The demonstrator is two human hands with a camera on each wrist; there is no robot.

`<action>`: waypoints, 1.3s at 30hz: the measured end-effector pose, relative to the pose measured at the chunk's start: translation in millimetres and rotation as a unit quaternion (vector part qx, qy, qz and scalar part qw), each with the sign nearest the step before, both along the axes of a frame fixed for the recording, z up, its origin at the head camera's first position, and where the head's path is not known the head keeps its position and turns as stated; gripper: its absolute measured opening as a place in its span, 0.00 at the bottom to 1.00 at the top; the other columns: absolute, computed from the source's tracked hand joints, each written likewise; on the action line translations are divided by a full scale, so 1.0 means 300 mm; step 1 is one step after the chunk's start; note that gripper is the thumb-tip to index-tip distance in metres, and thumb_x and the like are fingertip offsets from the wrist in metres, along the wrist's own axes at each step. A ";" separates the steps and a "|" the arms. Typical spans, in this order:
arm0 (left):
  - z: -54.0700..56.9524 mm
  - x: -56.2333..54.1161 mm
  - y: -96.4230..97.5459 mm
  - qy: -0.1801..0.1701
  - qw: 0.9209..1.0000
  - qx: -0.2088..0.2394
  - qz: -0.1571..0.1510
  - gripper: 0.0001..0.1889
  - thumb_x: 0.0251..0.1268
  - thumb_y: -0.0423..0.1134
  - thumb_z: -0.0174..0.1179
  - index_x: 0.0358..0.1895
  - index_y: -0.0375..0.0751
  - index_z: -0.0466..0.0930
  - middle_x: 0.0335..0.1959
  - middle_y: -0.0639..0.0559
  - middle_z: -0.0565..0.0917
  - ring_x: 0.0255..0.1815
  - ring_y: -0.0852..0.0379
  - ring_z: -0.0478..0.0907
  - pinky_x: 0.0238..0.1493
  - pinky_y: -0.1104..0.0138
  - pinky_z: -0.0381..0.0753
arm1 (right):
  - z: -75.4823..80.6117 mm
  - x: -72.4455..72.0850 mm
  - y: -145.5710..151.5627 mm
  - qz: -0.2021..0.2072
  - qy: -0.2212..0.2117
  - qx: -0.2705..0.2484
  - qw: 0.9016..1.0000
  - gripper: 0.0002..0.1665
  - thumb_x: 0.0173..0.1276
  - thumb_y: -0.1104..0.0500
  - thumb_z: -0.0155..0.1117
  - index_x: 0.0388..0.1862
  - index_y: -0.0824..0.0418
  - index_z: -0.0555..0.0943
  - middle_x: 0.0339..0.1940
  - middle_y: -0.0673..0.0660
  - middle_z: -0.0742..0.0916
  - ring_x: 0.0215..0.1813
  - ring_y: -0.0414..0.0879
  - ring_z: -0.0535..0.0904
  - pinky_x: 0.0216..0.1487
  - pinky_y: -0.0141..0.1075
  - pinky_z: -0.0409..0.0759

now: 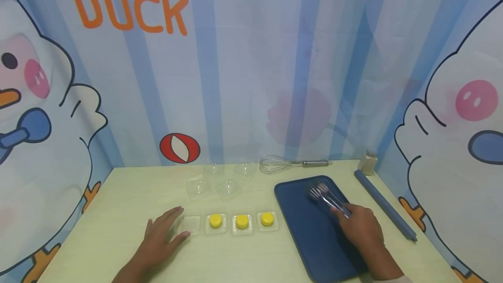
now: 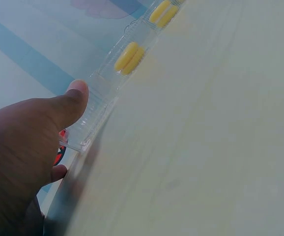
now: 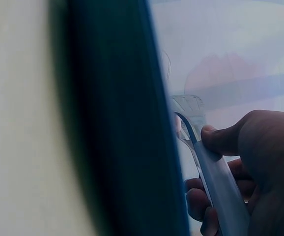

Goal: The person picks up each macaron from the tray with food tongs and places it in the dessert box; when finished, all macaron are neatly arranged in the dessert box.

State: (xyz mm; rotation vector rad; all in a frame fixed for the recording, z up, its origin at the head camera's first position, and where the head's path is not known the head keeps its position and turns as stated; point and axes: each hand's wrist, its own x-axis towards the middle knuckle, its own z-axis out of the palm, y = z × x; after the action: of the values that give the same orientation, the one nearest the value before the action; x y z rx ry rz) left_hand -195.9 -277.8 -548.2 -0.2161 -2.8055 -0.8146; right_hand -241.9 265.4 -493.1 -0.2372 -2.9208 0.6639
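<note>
My right hand [image 1: 362, 227] grips a pair of metal tongs [image 1: 341, 208] with fork-shaped ends, held over the dark blue tray [image 1: 314, 239]. In the right wrist view the thumb lies along the handle of the tongs [image 3: 220, 187] and the fingers curl beneath. My left hand [image 1: 159, 237] is spread beside a clear plastic box base [image 1: 191, 225] with nothing in it, fingertips and thumb right at its left side. To its right stand three similar bases in a row, each with a yellow macaron [image 1: 215, 221], [image 1: 242, 222], [image 1: 267, 219].
Several clear plastic lids [image 1: 228, 189] stand behind the row. A whisk [image 1: 294, 163] lies at the back edge of the table. Right of the tray are a blue-grey rolled rod [image 1: 385, 206] and a small jar [image 1: 368, 163]. A duck-print curtain [image 1: 251, 77] surrounds the table.
</note>
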 end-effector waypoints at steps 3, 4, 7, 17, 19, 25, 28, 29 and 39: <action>0.003 0.002 0.001 -0.001 1.000 0.002 -0.001 0.39 0.75 0.56 0.70 0.82 0.44 0.71 0.82 0.39 0.74 0.82 0.28 0.67 0.76 0.15 0.44 | 0.007 0.004 -0.011 0.006 0.003 -0.005 1.000 0.35 0.76 0.40 0.71 0.63 0.69 0.87 0.52 0.70 0.92 0.39 0.54 0.86 0.36 0.53 0.83; 0.004 0.002 0.001 -0.001 1.000 0.003 -0.001 0.38 0.75 0.56 0.70 0.82 0.43 0.71 0.82 0.39 0.74 0.82 0.28 0.67 0.76 0.15 0.44 | 0.011 0.006 -0.015 0.008 0.005 -0.004 1.000 0.34 0.77 0.40 0.71 0.63 0.69 0.87 0.52 0.70 0.92 0.40 0.54 0.87 0.37 0.54 0.84; 0.005 0.002 0.001 0.002 1.000 0.006 -0.002 0.38 0.75 0.56 0.70 0.81 0.43 0.71 0.82 0.39 0.74 0.82 0.28 0.67 0.76 0.15 0.44 | 0.020 0.011 -0.029 0.017 0.017 -0.004 1.000 0.33 0.77 0.41 0.71 0.62 0.68 0.87 0.51 0.69 0.93 0.41 0.54 0.87 0.38 0.54 0.84; 0.001 -0.005 -0.003 0.005 1.000 0.007 -0.003 0.38 0.75 0.55 0.70 0.81 0.43 0.71 0.81 0.39 0.74 0.82 0.29 0.67 0.75 0.15 0.45 | 0.038 0.023 -0.089 0.051 0.047 -0.015 0.997 0.29 0.75 0.42 0.73 0.60 0.65 0.90 0.50 0.67 0.94 0.44 0.57 0.91 0.41 0.57 0.86; 0.001 -0.004 -0.003 0.005 1.000 0.008 -0.003 0.38 0.75 0.55 0.70 0.81 0.43 0.71 0.81 0.39 0.74 0.82 0.29 0.67 0.75 0.15 0.45 | 0.043 0.022 -0.103 0.062 0.049 -0.017 0.997 0.29 0.76 0.42 0.73 0.60 0.64 0.90 0.51 0.68 0.94 0.47 0.60 0.92 0.43 0.59 0.87; 0.001 0.000 -0.002 0.004 1.000 0.011 -0.004 0.38 0.75 0.55 0.70 0.81 0.43 0.71 0.82 0.38 0.74 0.82 0.28 0.67 0.75 0.15 0.44 | 0.051 0.021 -0.151 0.080 0.039 -0.002 0.996 0.31 0.77 0.41 0.71 0.64 0.64 0.88 0.57 0.67 0.93 0.57 0.65 0.91 0.51 0.62 0.88; -0.002 0.001 -0.001 0.006 1.000 0.012 -0.005 0.38 0.75 0.55 0.70 0.81 0.43 0.71 0.81 0.38 0.74 0.82 0.28 0.67 0.75 0.15 0.45 | 0.056 0.023 -0.179 0.083 0.040 0.004 0.996 0.31 0.77 0.40 0.71 0.65 0.63 0.88 0.59 0.67 0.92 0.60 0.66 0.90 0.54 0.63 0.87; -0.002 0.001 -0.001 0.008 1.000 0.012 -0.006 0.38 0.75 0.55 0.70 0.81 0.43 0.71 0.81 0.38 0.74 0.82 0.28 0.67 0.75 0.15 0.45 | 0.058 0.023 -0.190 0.085 0.041 0.003 0.996 0.31 0.77 0.40 0.70 0.65 0.62 0.88 0.60 0.66 0.92 0.60 0.66 0.90 0.54 0.63 0.87; 0.006 0.007 0.001 0.007 1.000 0.007 -0.007 0.38 0.75 0.54 0.70 0.81 0.42 0.71 0.81 0.38 0.74 0.82 0.29 0.67 0.75 0.15 0.45 | 0.074 0.018 -0.309 0.096 0.017 -0.006 0.995 0.32 0.76 0.37 0.71 0.66 0.58 0.88 0.58 0.60 0.93 0.55 0.58 0.92 0.48 0.59 0.88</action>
State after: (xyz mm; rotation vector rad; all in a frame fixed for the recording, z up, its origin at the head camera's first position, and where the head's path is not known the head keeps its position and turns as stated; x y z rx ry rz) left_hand -194.0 -277.4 -546.4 -0.2384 -2.7867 -0.8324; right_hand -236.5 172.9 -471.0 0.0545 -2.9321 0.7043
